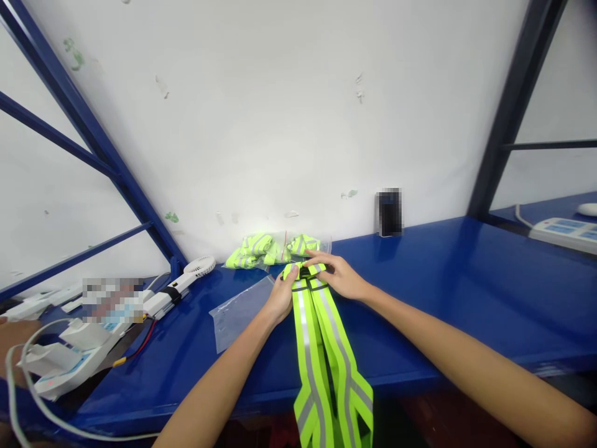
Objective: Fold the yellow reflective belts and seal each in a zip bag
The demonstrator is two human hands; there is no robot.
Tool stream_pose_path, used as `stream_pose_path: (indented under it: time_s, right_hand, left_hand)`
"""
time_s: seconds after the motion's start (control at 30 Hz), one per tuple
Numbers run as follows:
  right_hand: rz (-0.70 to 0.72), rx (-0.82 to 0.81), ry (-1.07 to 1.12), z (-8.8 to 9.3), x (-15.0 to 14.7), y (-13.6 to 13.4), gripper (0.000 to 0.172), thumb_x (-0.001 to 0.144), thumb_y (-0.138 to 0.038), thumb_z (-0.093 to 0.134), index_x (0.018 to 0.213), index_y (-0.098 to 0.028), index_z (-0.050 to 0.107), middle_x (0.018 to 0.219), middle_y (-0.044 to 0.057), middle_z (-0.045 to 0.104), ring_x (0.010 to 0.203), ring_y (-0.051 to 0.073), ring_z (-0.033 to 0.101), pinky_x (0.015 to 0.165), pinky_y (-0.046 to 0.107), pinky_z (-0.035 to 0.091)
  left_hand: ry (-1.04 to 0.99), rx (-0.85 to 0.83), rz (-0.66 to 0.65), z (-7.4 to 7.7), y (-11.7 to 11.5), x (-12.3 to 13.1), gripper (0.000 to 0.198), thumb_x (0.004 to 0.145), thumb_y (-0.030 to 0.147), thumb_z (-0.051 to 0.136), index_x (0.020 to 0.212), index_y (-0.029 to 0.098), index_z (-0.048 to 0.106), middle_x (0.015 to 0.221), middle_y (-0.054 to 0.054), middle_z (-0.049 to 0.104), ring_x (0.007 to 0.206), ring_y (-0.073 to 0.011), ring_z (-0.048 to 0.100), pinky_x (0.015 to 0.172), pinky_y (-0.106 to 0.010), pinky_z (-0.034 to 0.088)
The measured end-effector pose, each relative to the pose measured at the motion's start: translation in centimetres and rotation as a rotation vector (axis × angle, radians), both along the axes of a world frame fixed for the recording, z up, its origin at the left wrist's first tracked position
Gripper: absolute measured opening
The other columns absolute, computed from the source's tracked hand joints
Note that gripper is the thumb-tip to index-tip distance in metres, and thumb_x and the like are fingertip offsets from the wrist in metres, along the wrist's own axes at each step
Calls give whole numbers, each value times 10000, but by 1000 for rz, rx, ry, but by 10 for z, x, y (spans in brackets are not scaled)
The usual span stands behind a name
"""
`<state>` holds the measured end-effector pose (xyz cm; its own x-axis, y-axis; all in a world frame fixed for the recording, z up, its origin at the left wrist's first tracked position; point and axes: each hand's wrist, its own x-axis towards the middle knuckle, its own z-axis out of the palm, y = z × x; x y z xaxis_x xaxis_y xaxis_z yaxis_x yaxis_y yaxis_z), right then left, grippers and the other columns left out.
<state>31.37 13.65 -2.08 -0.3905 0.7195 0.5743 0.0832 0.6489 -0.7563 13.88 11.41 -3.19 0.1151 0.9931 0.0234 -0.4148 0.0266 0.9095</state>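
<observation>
A neon-yellow reflective strap vest (pixel 345 348) with silver stripes lies over the table's front edge, its long straps hanging toward me. My left hand (pixel 281 294) pinches the far end of it, thumb on top. On the other side of a black buckle (pixel 305 272), my right hand (pixel 342 277) has its fingers bent onto the same end, with one finger stretched out above it. Just beyond my hands, clear bags (pixel 255 250) hold more folded neon-yellow reflective gear against the wall. A flat clear plastic bag (pixel 240 311) lies left of my left forearm.
The blue table (pixel 433 292) meets a white wall. At left are a white power strip (pixel 69 367) with cables, a small white fan (pixel 199 266) and another person's hand (pixel 21 342). A dark box (pixel 390 213) stands at the back right. Blue metal frame posts (pixel 125 180) flank the table.
</observation>
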Motion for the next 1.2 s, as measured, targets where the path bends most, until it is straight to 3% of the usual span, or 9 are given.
stream_pose_path:
  time_s: [0.07, 0.17, 0.27, 0.47, 0.67, 0.77, 0.9, 1.07, 1.2]
  right_hand:
    - [19, -119, 49, 0, -1, 1, 473, 727, -125, 546, 1170, -262, 634, 1342, 46, 562, 1215, 257, 537, 1025, 428, 404]
    - [105, -399, 105, -2, -3, 3, 515, 820, -283, 539, 1332, -269, 481, 1062, 53, 673, 846, 227, 670, 736, 387, 546]
    - [206, -565, 176, -3, -5, 3, 536, 871, -394, 506, 1381, -269, 398, 848, 20, 679, 628, 191, 649, 580, 342, 544]
    - [160, -488, 205, 3, -6, 0, 744, 777, -321, 691, 1433, -232, 350, 875, 28, 690, 707, 187, 656, 670, 341, 561]
    - [145, -320, 177, 0, -3, 6, 572, 738, -337, 740, 1254, -178, 552, 1117, 91, 667, 1014, 252, 640, 887, 413, 534]
    - [86, -239, 153, -3, -2, 8, 529, 763, -349, 713, 1238, -173, 560, 1143, 98, 652, 1031, 264, 631, 845, 402, 553]
    - [68, -190, 129, -6, 0, 10, 484, 821, -351, 644, 1264, -194, 526, 1169, 88, 632, 1014, 252, 631, 795, 376, 562]
    - [112, -198, 151, -11, 0, 15, 407, 797, -329, 661, 1172, -200, 569, 1079, 50, 651, 988, 220, 622, 849, 377, 527]
    - [126, -362, 273, -9, -3, 13, 314, 679, -254, 749, 968, -180, 649, 973, 32, 683, 940, 208, 636, 890, 376, 498]
  left_hand:
    - [3, 9, 59, 0, 1, 0, 502, 705, 450, 755, 1077, 139, 627, 938, -101, 734, 916, -267, 692, 858, -405, 532]
    - [18, 44, 124, 0, 3, -3, 535, 691, 441, 769, 1108, 148, 608, 942, -98, 734, 883, -260, 698, 835, -399, 540]
    - [53, 79, 118, -3, 4, -5, 578, 697, 389, 778, 1197, 183, 573, 997, -89, 728, 885, -243, 698, 834, -385, 542]
    - [91, 136, 73, -5, 3, -8, 725, 679, 343, 798, 1330, 264, 489, 1069, -77, 713, 852, -235, 700, 810, -385, 547]
    - [213, 319, 115, 0, 6, -11, 602, 645, 335, 810, 1185, 175, 600, 1076, -102, 708, 902, -251, 684, 800, -347, 536]
    - [245, 345, 120, 2, 5, -10, 586, 695, 334, 770, 1227, 184, 577, 1125, -99, 691, 956, -250, 667, 804, -328, 532]
    - [164, 257, 22, 3, 3, -9, 642, 719, 301, 736, 1318, 256, 510, 1145, -59, 682, 932, -234, 674, 799, -327, 533]
    - [145, 229, 19, -1, 8, -12, 612, 645, 230, 772, 1227, 221, 584, 1001, -40, 707, 823, -203, 676, 758, -316, 534]
    - [177, 265, 71, -5, 15, -16, 524, 643, 211, 761, 1153, 197, 641, 962, -36, 708, 836, -192, 661, 773, -296, 511]
